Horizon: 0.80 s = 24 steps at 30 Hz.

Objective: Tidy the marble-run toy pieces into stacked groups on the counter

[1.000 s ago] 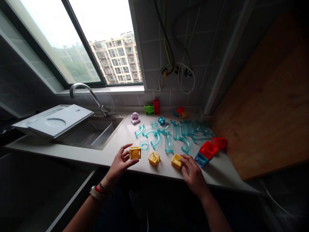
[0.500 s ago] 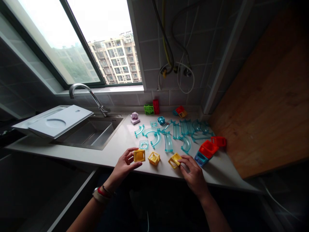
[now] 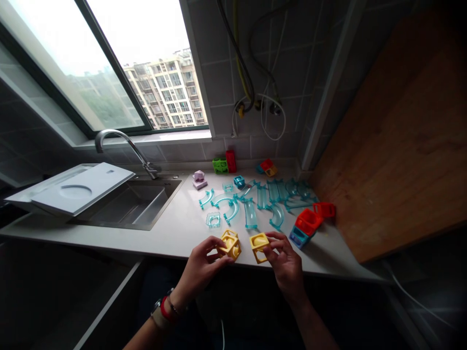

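My left hand [image 3: 207, 258] is closed on a yellow hollow cube block [image 3: 227, 247], its fingers along the block's left side. A second yellow cube sits right behind that block, partly hidden by it; whether the two touch I cannot tell. Over to the right, my right hand [image 3: 285, 256] pinches another yellow cube block [image 3: 260, 240], which has a rounded hollow in its top and an open side. Both hands are near the counter's front edge, with a small gap between their blocks.
Clear teal track pieces [image 3: 250, 214] spread over the white counter [image 3: 171, 238]. Red blocks [image 3: 308, 221] and a blue block [image 3: 299, 237] stand right. Green blocks [image 3: 220, 166] and pale purple pieces [image 3: 199, 180] are at the back. Left is a sink [image 3: 127, 206] with a white panel [image 3: 83, 187] across it.
My left hand has moved right with its yellow block, up to the yellow cube on the counter. The block in my right hand has turned more upright. The view has shifted slightly.
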Available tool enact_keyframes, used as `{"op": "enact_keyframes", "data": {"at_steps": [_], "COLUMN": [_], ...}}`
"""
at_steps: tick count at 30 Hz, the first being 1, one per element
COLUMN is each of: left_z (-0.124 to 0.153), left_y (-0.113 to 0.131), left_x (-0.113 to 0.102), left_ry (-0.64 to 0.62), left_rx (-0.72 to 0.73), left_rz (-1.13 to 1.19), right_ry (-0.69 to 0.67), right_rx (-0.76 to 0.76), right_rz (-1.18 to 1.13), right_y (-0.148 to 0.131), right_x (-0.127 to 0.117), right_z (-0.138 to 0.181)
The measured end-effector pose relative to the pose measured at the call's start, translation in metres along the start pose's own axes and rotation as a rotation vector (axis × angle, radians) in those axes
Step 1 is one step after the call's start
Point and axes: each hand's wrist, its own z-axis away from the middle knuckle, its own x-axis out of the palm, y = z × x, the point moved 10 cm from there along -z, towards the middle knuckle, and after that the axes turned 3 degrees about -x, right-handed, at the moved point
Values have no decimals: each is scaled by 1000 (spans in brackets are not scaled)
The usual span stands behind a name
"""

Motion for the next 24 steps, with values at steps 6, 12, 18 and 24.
{"op": "enact_keyframes", "data": {"at_steps": [6, 12, 18, 24], "left_z": [3, 1, 1, 1], "left_y": [14, 16, 20, 23], "left_x": [15, 9, 9, 14], "left_ry": [62, 109, 92, 78], "left_rx": [24, 31, 61, 59], "left_rz": [-92, -106, -105, -78], "right_ry": [-15, -7, 10, -51], "right_rx": [12, 13, 151, 183], "right_rz": [-43, -96, -206, -227], "right_y": [-13, -11, 12, 12], "right_x": [11, 7, 4, 10], "right_z": [7, 5, 7, 8]}}
